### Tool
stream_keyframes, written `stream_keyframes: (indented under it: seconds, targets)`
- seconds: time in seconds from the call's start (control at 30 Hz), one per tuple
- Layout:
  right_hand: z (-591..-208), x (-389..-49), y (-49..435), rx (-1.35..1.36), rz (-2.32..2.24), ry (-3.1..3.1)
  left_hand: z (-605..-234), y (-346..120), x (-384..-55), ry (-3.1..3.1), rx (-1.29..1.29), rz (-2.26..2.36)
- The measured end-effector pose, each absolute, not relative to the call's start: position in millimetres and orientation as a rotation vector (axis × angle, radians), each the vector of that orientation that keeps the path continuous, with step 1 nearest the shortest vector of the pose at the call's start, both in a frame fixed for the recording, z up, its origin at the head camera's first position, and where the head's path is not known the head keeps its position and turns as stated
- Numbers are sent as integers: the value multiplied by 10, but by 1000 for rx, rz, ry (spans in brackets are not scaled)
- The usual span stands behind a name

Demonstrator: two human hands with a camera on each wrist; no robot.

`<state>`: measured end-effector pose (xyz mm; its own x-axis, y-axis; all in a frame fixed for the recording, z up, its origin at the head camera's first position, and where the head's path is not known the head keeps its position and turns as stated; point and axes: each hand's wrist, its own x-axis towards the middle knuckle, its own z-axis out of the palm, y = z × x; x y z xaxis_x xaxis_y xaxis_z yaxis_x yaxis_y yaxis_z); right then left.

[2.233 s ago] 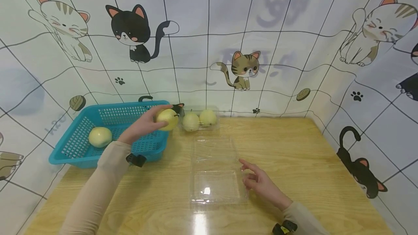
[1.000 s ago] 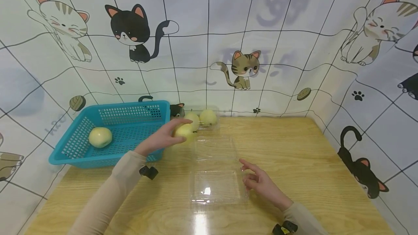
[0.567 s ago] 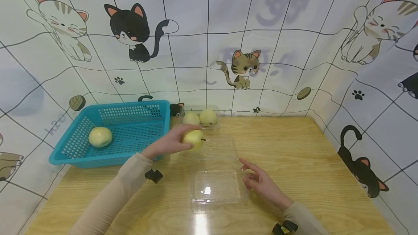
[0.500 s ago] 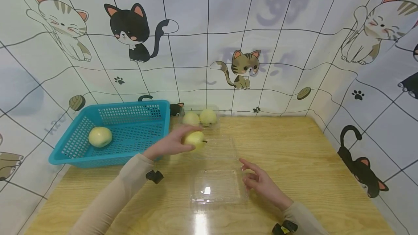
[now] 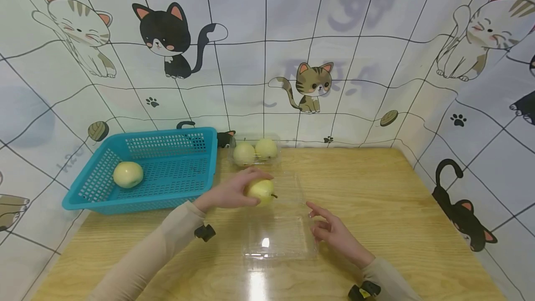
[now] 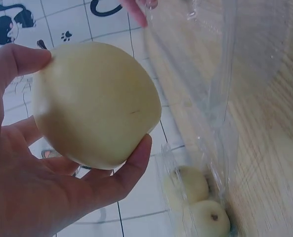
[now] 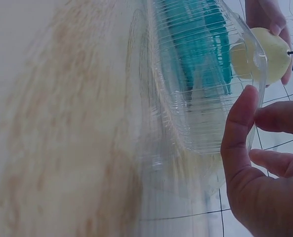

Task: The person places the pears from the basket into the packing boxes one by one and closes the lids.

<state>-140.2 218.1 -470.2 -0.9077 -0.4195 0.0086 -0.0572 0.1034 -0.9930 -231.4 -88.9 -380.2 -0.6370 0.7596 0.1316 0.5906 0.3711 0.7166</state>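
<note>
My left hand grips a round yellow pear by its sides and holds it over the clear plastic clamshell box, above the part away from me. The left wrist view shows thumb and fingers spread round the pear, with its stem by the thumb. The clamshell lies opened flat on the table. At its right edge my right hand pinches the rim between thumb and index finger, as the right wrist view shows near the fingertips.
A blue plastic basket at the left holds one pear. Behind the opened clamshell, another clear box contains two pears. A wall cloth with printed cats borders the wooden table.
The left hand has carried the pear from beside the basket's right end, rightward and toward me, to over the opened clamshell. The right hand has stayed at the clamshell's edge.
</note>
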Motion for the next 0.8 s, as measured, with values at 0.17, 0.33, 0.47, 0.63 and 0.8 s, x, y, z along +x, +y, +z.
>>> stream_keyframes:
  seconds: [0.17,0.33,0.47,0.63,0.8]
  targets:
    - [-4708,-1405,2186,-474,-1872,2117,-3828,-800,-2248,2443,1272,1046]
    - [-4713,-1409,2190,-501,-1879,2114,-3836,-717,-2169,2474,1377,971]
    - [-4709,-1414,2186,-504,-1883,2114,-3833,-667,-2118,2468,1439,933]
    - [-4702,-1414,2182,-483,-1868,2124,-3870,-620,-2067,2454,1484,875]
    - [-4706,-1410,2194,-503,-1869,2114,-3921,-572,-2000,2442,1563,817]
